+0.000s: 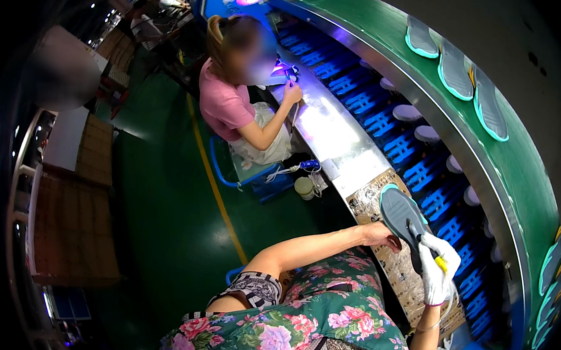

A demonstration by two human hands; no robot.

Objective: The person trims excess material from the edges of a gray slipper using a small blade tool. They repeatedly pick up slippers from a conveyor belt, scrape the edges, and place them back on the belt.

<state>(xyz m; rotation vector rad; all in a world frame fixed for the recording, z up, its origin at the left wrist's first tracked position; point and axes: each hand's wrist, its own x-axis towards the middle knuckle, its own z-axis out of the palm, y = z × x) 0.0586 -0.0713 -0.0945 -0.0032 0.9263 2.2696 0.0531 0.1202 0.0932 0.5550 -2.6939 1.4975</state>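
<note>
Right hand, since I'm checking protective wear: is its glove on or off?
On: a white glove covers the right hand down to the wrist.

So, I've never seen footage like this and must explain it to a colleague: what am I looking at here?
This single picture comes from a fisheye camera worn on a person's head, looking down, so straight edges bend. No robot: you see the wearer's bare left hand and white-gloved right hand. Both are at a grey sole with a teal rim, apparently held over a brown cardboard sheet on a shiny metal bench; how the grip is shared is unclear. At right, more grey, teal-rimmed soles lie on a green surface. Farther along the bench sits a co-worker in a pink top.
</note>
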